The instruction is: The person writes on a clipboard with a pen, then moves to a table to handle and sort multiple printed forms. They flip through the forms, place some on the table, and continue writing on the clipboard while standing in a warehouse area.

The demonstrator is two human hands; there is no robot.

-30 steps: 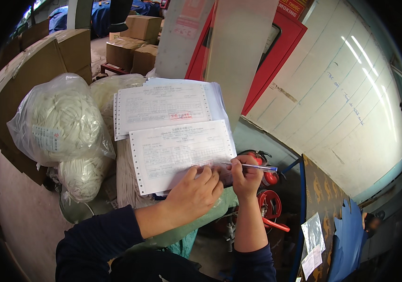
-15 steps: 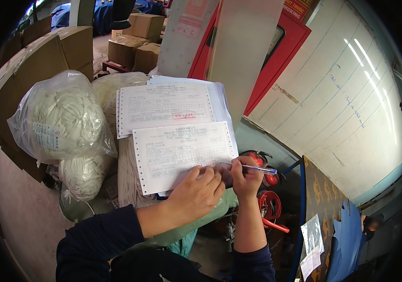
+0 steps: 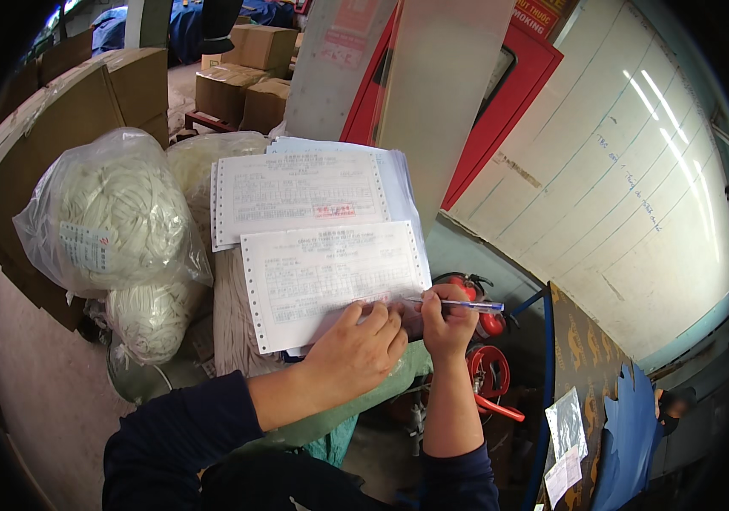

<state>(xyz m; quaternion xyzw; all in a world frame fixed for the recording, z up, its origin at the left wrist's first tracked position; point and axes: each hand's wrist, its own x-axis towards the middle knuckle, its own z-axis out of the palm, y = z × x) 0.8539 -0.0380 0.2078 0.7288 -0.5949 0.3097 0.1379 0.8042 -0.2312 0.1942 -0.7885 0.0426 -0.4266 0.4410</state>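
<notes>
A printed form with punched holes down its side lies nearest me. A second printed form, bearing a red stamp, sits just beyond it on a stack of papers. My left hand rests on the lower edge of the near form, its fingers slightly bent and holding nothing. In my right hand is a blue-and-clear pen, gripped between thumb and fingers. The pen's tip is at the near form's lower right, close to a red mark partly hidden by my left fingers.
Clear bags of pale cord-like strips stand left, beside cardboard. Red fire extinguishers stand below right. A whiteboard leans at the right, above a patterned brown surface where another person shows at the edge.
The pen has tilted a little in my right hand, its back end rising slightly and its tip shifting slightly right. My left hand and the papers stay about where they were.
</notes>
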